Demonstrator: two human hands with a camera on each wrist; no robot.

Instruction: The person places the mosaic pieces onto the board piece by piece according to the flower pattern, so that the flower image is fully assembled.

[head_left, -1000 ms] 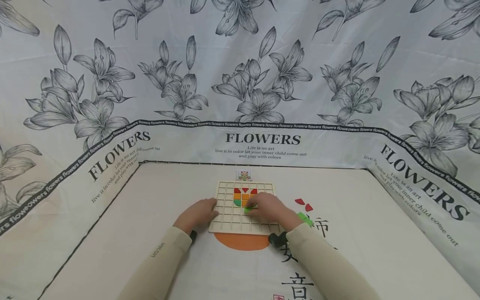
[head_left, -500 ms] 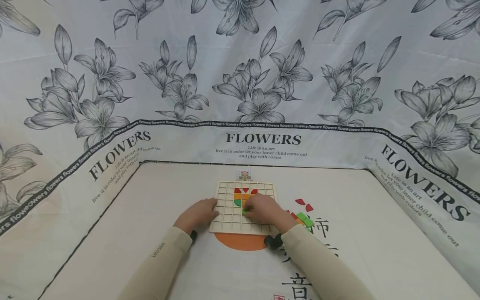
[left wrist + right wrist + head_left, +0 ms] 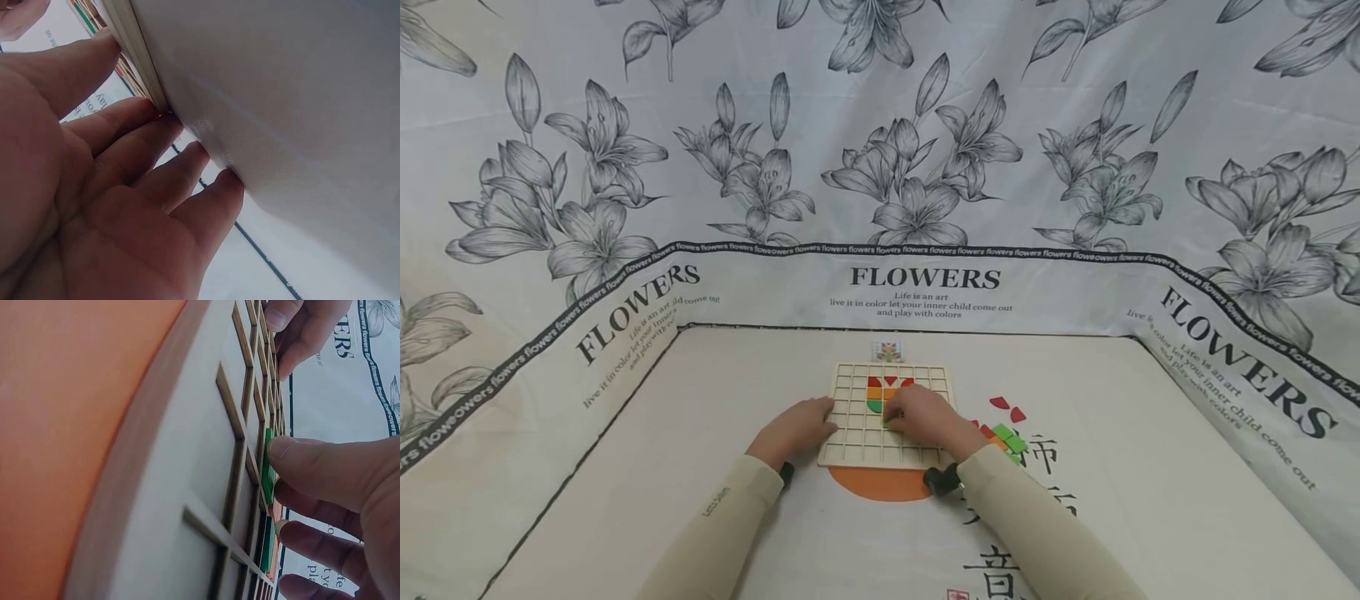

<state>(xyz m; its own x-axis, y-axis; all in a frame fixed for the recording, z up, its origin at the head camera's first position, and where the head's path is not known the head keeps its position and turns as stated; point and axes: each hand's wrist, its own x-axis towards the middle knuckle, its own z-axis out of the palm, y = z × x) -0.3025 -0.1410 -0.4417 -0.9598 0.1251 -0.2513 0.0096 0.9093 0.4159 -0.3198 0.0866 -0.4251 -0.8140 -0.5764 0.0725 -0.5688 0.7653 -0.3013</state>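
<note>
A light wooden grid board (image 3: 850, 450) lies on the cloth, with red, orange and green tiles (image 3: 876, 406) forming a tulip-like shape in its upper middle. My left hand (image 3: 796, 429) steadies the board's left edge. In the left wrist view the thumb and fingertips (image 3: 169, 125) touch the board's side. My right hand (image 3: 925, 417) is over the board's middle. Thumb and fingers pinch a small green tile (image 3: 269, 465) at the grid, just below the shape. A second green tile (image 3: 267, 544) sits in the grid beside it. My right hand covers part of the shape.
Loose red, orange and green tiles (image 3: 1011, 437) lie right of the board, near two separate red tiles (image 3: 1000, 403). A small picture card (image 3: 888, 351) stands behind the board. An orange printed circle (image 3: 880, 485) shows at its front edge. A flower-printed cloth wall (image 3: 925, 292) rises behind.
My right hand has shifted slightly left and lowered the green tile closer to the grid, uncovering more loose tiles at the right. The left hand has stayed at the board's edge.
</note>
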